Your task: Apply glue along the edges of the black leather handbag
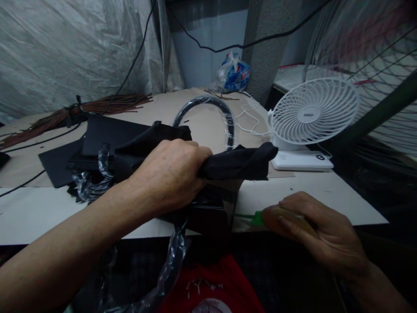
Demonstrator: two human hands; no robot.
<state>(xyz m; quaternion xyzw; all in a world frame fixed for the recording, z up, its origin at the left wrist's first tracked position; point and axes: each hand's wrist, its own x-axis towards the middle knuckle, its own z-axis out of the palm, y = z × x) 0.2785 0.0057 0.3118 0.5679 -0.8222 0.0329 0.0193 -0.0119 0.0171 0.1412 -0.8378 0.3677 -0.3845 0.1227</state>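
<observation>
My left hand is closed around a bunched piece of black cloth, whose twisted end sticks out to the right. Below and left of that hand lies a black bag on the table, partly hidden by my arm. One plastic-wrapped bag handle arches up behind it, and another handle hangs over the front edge. At the right, my right hand grips an amber bottle. Its green nozzle points left toward the bag's side; its contents cannot be made out.
A white fan stands on the table's right side, its cable trailing behind. Stiff black panels and a bundle of brown strips lie at left. Toward the back is a tied plastic bag. Black cables hang above.
</observation>
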